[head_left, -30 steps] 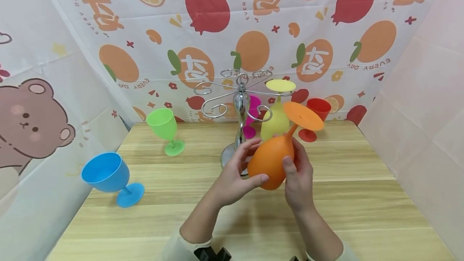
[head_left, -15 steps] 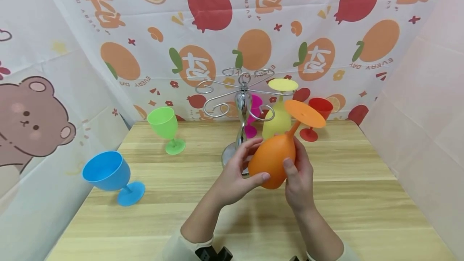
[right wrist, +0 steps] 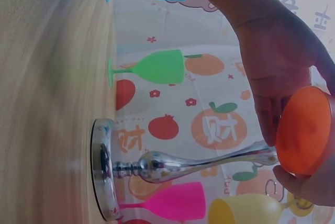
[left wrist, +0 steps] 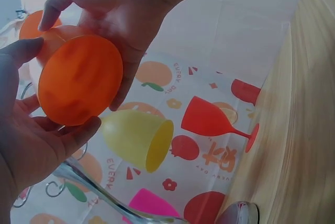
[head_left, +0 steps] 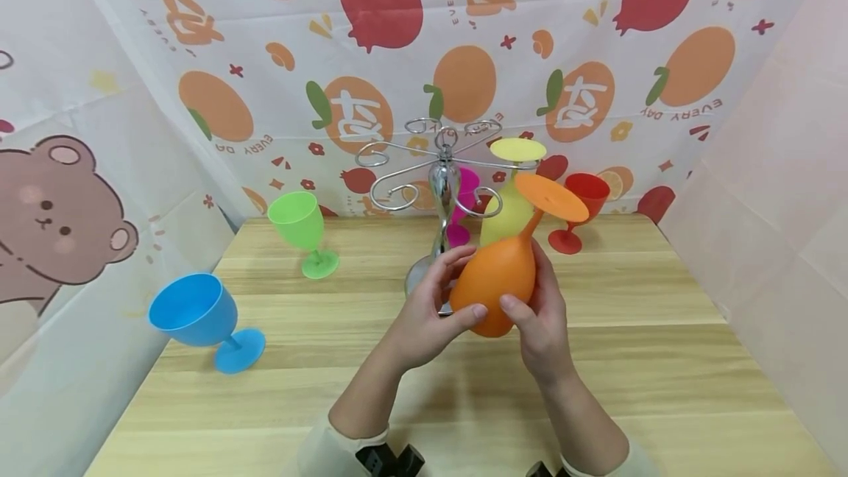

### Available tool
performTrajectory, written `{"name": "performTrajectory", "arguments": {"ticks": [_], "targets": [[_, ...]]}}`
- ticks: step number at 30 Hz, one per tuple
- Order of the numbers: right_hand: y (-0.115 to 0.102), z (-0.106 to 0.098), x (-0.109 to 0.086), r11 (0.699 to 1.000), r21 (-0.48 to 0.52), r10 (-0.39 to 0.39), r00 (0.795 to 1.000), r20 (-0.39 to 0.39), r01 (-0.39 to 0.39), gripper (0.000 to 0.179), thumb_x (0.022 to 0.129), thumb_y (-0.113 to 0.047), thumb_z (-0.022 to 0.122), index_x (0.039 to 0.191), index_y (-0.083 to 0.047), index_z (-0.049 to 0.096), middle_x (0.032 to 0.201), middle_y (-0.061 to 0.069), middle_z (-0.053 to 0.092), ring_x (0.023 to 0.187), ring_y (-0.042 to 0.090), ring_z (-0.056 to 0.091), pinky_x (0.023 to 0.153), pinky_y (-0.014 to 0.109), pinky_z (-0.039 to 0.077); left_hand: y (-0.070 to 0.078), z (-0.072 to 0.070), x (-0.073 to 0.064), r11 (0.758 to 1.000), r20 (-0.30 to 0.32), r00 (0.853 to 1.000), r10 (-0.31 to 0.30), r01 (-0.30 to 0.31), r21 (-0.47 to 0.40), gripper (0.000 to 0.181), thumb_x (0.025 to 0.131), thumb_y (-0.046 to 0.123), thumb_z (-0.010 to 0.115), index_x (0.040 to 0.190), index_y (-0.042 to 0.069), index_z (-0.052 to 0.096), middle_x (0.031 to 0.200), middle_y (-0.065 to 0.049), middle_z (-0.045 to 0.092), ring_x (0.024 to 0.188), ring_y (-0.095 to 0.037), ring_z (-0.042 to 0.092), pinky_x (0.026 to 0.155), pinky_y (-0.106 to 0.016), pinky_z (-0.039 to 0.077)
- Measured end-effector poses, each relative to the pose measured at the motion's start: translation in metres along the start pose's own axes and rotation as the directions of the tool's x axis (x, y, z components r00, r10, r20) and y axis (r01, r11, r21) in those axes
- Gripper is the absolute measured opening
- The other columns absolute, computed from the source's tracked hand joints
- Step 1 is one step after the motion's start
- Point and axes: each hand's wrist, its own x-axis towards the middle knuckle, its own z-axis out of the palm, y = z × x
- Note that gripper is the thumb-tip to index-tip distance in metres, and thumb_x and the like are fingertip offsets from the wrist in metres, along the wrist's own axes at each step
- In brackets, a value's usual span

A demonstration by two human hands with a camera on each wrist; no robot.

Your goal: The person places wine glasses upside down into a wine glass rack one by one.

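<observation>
An orange plastic goblet [head_left: 493,285] is held upside down and tilted, its foot pointing up to the right and its bowl mouth facing down. My left hand [head_left: 427,319] grips the bowl from the left, thumb across the near side. From the right, my right hand [head_left: 546,330] grips the same bowl, its thumb close to the left one. The open mouth of the bowl [left wrist: 81,80] faces the left wrist view. Just behind is a chrome rack [head_left: 442,182] with curled wire arms. A yellow goblet [head_left: 506,216] hangs upside down at its right side, partly hidden by the orange one.
Upright on the wooden table [head_left: 629,381] stand a blue goblet [head_left: 195,311] at the left, a green goblet [head_left: 298,223] behind it, a magenta goblet [right wrist: 180,201] behind the rack and a red goblet [head_left: 586,197] at the back right. Printed cloth surrounds the table.
The orange goblet has shifted slightly up and to the left in both hands. My right thumb has moved left across the bowl, nearer the left thumb. The head view has shifted a little.
</observation>
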Motion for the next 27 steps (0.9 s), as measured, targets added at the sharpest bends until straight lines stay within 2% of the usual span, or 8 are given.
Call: {"name": "performTrajectory", "arguments": {"ticks": [7, 11, 14, 17, 19, 21, 24, 27], "targets": [[0.001, -0.005, 0.006, 0.999, -0.046, 0.027, 0.996, 0.089, -0.023, 0.083, 0.083, -0.002, 0.052, 0.157, -0.019, 0.018, 0.147, 0.009, 0.038, 0.127, 0.027, 0.046, 0.098, 0.029, 0.051, -0.002, -0.001, 0.002, 1.000, -0.025, 0.999, 0.022, -0.022, 0.000, 0.059, 0.094, 0.021, 0.067, 0.145, 0.025, 0.039, 0.139, -0.002, 0.053, 0.123, -0.020, 0.054, 0.103, -0.035, 0.049], [0.004, -0.007, 0.010, 0.997, -0.066, 0.050, 0.997, 0.056, -0.046, 0.078, 0.088, -0.003, 0.054, 0.156, -0.021, 0.020, 0.148, 0.007, 0.039, 0.129, 0.027, 0.045, 0.099, 0.029, 0.051, -0.004, 0.002, 0.006, 0.998, -0.090, 0.995, 0.043, -0.040, 0.043, 0.056, 0.094, 0.021, 0.066, 0.144, 0.022, 0.040, 0.139, 0.001, 0.051, 0.125, -0.019, 0.052, 0.105, -0.039, 0.047], [0.007, -0.008, 0.015, 0.991, -0.101, 0.091, 0.996, -0.026, -0.093, 0.075, 0.090, -0.006, 0.060, 0.153, -0.025, 0.024, 0.146, 0.001, 0.042, 0.130, 0.023, 0.047, 0.097, 0.029, 0.051, -0.007, 0.006, 0.011, 0.988, -0.186, 0.975, 0.123, -0.102, 0.120, 0.052, 0.094, 0.019, 0.067, 0.140, 0.015, 0.045, 0.137, -0.001, 0.051, 0.123, -0.020, 0.052, 0.104, -0.038, 0.048], [0.011, -0.007, 0.021, 0.982, -0.137, 0.116, 0.987, -0.109, -0.130, 0.073, 0.090, -0.010, 0.068, 0.149, -0.023, 0.028, 0.143, -0.003, 0.046, 0.129, 0.019, 0.050, 0.096, 0.029, 0.052, -0.011, 0.009, 0.017, 0.967, -0.274, 0.937, 0.218, -0.169, 0.191, 0.042, 0.093, 0.015, 0.068, 0.132, 0.009, 0.053, 0.132, -0.004, 0.053, 0.119, -0.021, 0.054, 0.099, -0.036, 0.052], [0.013, -0.006, 0.025, 0.978, -0.154, 0.118, 0.982, -0.148, -0.140, 0.071, 0.089, -0.014, 0.072, 0.146, -0.020, 0.030, 0.141, -0.003, 0.048, 0.127, 0.018, 0.051, 0.094, 0.030, 0.052, -0.014, 0.011, 0.020, 0.956, -0.312, 0.914, 0.260, -0.197, 0.218, 0.035, 0.094, 0.013, 0.066, 0.127, 0.007, 0.058, 0.129, -0.005, 0.055, 0.116, -0.020, 0.056, 0.096, -0.034, 0.053], [0.016, -0.005, 0.029, 0.975, -0.173, 0.107, 0.979, -0.175, -0.138, 0.071, 0.087, -0.017, 0.075, 0.143, -0.017, 0.032, 0.138, -0.002, 0.050, 0.125, 0.017, 0.053, 0.093, 0.031, 0.054, -0.016, 0.012, 0.023, 0.948, -0.332, 0.900, 0.283, -0.211, 0.237, 0.030, 0.096, 0.012, 0.064, 0.125, 0.007, 0.060, 0.127, -0.005, 0.058, 0.115, -0.019, 0.058, 0.095, -0.034, 0.054], [0.021, -0.002, 0.032, 0.966, -0.219, 0.087, 0.974, -0.210, -0.134, 0.072, 0.085, -0.024, 0.078, 0.142, -0.016, 0.034, 0.136, -0.002, 0.051, 0.122, 0.016, 0.053, 0.091, 0.030, 0.055, -0.019, 0.012, 0.026, 0.941, -0.345, 0.891, 0.295, -0.207, 0.268, 0.032, 0.096, 0.013, 0.063, 0.128, 0.008, 0.060, 0.128, -0.005, 0.060, 0.115, -0.018, 0.059, 0.095, -0.035, 0.054], [0.025, 0.001, 0.033, 0.950, -0.284, 0.066, 0.970, -0.235, -0.133, 0.073, 0.085, -0.030, 0.078, 0.142, -0.018, 0.036, 0.136, -0.004, 0.049, 0.120, 0.015, 0.052, 0.090, 0.028, 0.055, -0.021, 0.012, 0.027, 0.935, -0.337, 0.898, 0.283, -0.179, 0.307, 0.039, 0.095, 0.017, 0.065, 0.133, 0.009, 0.058, 0.132, -0.003, 0.059, 0.119, -0.017, 0.059, 0.096, -0.034, 0.053]]}}
